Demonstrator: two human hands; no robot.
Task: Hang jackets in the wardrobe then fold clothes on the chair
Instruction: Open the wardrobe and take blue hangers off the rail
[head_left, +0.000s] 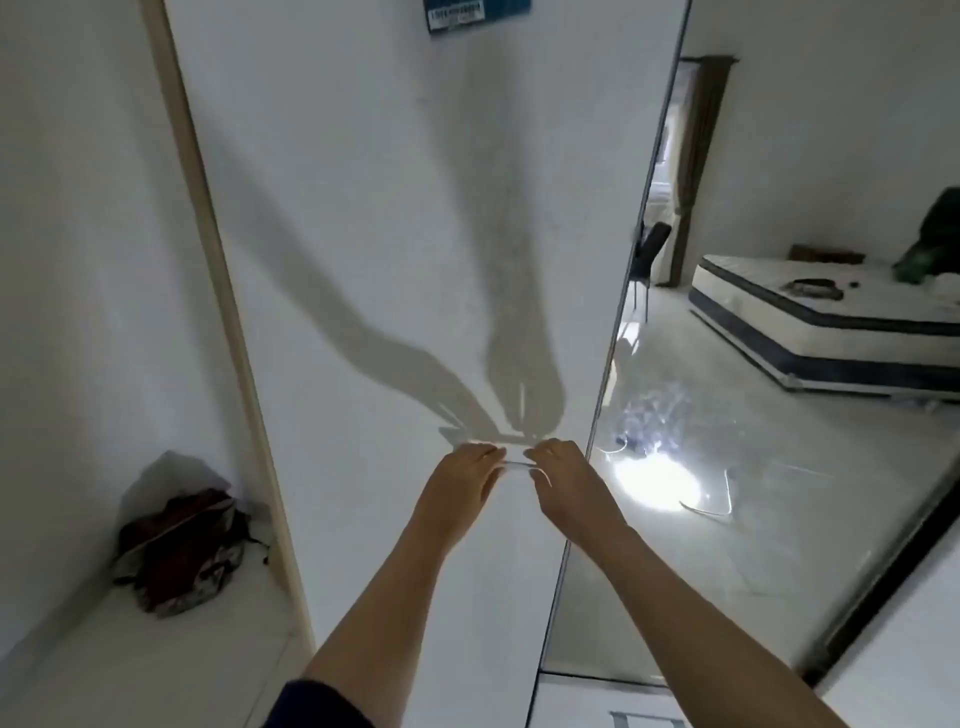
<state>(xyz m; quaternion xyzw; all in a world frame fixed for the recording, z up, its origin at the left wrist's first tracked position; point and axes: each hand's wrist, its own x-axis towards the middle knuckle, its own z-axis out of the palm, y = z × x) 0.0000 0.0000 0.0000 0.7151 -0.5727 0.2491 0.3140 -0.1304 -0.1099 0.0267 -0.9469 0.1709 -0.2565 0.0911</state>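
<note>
A tall white wardrobe door (363, 234) fills the middle of the view. A thin white handle (515, 464) sits on it near its right edge. My left hand (464, 480) grips the handle's left end with curled fingers. My right hand (563, 480) grips the right end in the same way. Both hands' shadows fall on the door above them. No jacket is in either hand. A dark chair (649, 249) shows small in the mirror's reflection.
A mirrored door (727, 519) stands right of the white door and reflects a mattress (810, 317), a green garment (935, 228) and a bright light glare (654, 480). A crumpled pile of reddish clothes (182, 551) lies in the left corner by a beige frame edge (234, 322).
</note>
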